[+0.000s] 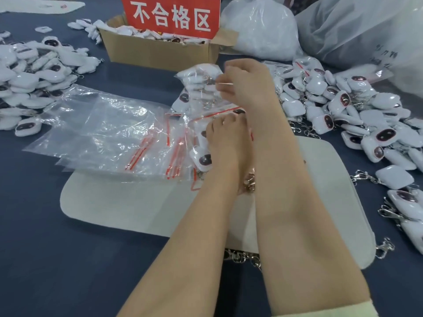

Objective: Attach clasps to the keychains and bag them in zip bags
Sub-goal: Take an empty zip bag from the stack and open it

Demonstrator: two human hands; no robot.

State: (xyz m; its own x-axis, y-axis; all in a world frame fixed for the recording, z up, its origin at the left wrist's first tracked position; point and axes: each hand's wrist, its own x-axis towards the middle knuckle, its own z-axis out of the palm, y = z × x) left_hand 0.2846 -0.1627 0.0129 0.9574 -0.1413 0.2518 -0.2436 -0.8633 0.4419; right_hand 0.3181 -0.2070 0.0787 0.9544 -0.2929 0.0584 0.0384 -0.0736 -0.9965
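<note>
The right hand (249, 88), at about 12 o'clock from the white felt mat (114, 202), pinches the seal strip of a filled zip bag (196, 92) between thumb and fingertips. Several white keychains show through the bag's film. The left hand (226, 143) lies just below it, fingers bent down onto another bagged keychain (203, 159) and a red seal line. Whether it grips or only presses cannot be told.

The step in hand looks like closing the filled bag. To do it well:

- Steady the bag's body with the lower hand so the mouth stays flat.
- Tuck the metal clasps inside, clear of the track.
- Run the pinch along the whole strip from one end to the other, pressing out trapped air before the last bit closes.
- Watch for a wrinkle in the film, which would leave a gap.

Empty zip bags (103, 133) fan out at 9 o'clock of the hands. Loose keychains (343, 106) with clasps are heaped at 3 o'clock, and a pile of glossy finished ones (34, 72) sits at 10 o'clock. A cardboard box (160, 53) with a red sign (170, 16) stands at 12 o'clock. Spare clasps (242, 257) lie at 6 o'clock, between the forearms.
</note>
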